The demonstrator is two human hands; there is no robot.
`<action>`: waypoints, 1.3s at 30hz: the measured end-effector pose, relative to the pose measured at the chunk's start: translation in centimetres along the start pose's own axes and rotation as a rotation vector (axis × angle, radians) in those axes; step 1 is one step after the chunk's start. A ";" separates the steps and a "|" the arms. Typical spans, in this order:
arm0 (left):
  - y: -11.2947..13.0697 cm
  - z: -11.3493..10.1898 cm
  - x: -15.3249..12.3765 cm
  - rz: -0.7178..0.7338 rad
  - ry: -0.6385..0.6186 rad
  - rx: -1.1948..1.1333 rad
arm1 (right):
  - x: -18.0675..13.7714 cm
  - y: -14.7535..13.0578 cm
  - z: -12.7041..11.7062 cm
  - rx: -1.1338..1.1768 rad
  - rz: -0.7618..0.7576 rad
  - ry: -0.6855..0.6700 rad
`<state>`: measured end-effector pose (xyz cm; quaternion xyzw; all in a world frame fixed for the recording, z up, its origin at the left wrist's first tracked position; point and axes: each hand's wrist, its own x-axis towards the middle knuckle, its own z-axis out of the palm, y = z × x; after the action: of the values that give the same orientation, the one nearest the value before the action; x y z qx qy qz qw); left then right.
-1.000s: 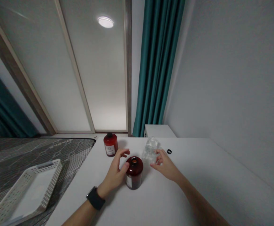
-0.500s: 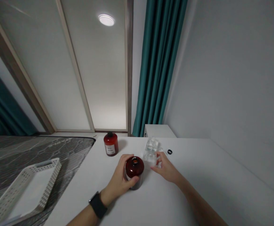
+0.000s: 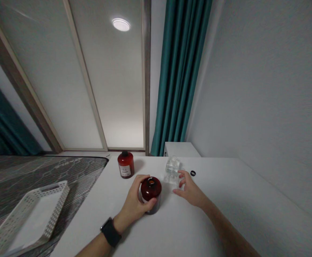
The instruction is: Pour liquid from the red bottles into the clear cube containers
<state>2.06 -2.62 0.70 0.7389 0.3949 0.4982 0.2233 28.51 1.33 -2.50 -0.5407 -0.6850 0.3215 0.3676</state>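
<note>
Two hands busy: left hand wrapped round uncapped amber bottle standing near-centre on table; right hand slack, touching clear bottle. Likely glass, smooth, weighty, breakable; best gripped round body, kept upright.

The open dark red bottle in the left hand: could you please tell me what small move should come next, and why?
Probably close the right hand around the clear bottle. The left hand already grips the open red bottle upright on the table, while the right fingertips only touch the clear one's side.
</note>
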 end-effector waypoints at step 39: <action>-1.3 -0.2 0.3 -0.022 0.040 0.160 | 3.6 8.1 -5.3 -0.669 0.017 0.313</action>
<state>1.43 -1.58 0.02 0.7399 0.4459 0.4773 0.1609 36.60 6.74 -5.94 -0.6792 -0.6833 -0.0038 0.2681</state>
